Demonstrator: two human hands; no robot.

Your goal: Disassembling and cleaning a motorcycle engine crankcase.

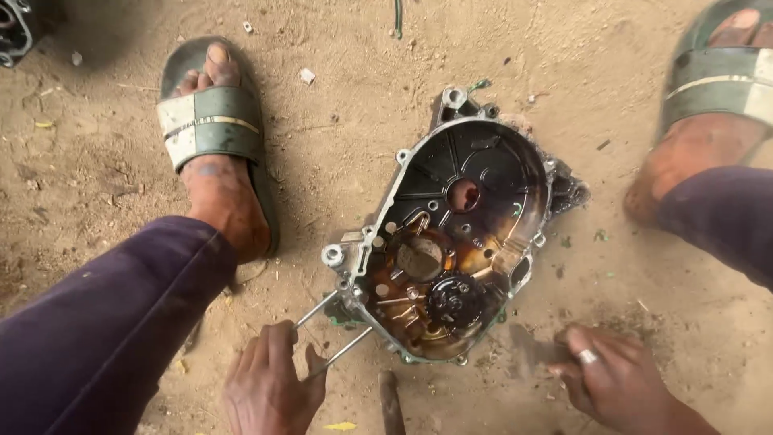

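Two hands down low in my view, both just off the near end of the engine cover (459,234) lying open-side-up on the sandy ground (346,129). My left hand (270,387) is closed around two thin metal rods (334,330); they run up and to the right from my fingers until their tips reach the lower left edge of the cover, right by the bolt ear there. Firm grasp on those, no question.

My right hand (612,374) is near the lower right of the cover, not touching it. It's blurred, fingers curled, a ring on one finger. There's a dark smear just left of it that could be something it holds, but I honestly can't tell, so I'm not calling that grip either way.

The cover itself sits between my feet: oily brown inside, a dark round gear at the near end, a round hole further up, silver rim with bolt holes. Left foot (213,153) in a green sandal with a pale stripe is well to the left, right foot (708,113) in a matching one at the top right. Purple sleeves on both arms. A short dark bar (390,403) lies on the dirt between my hands.
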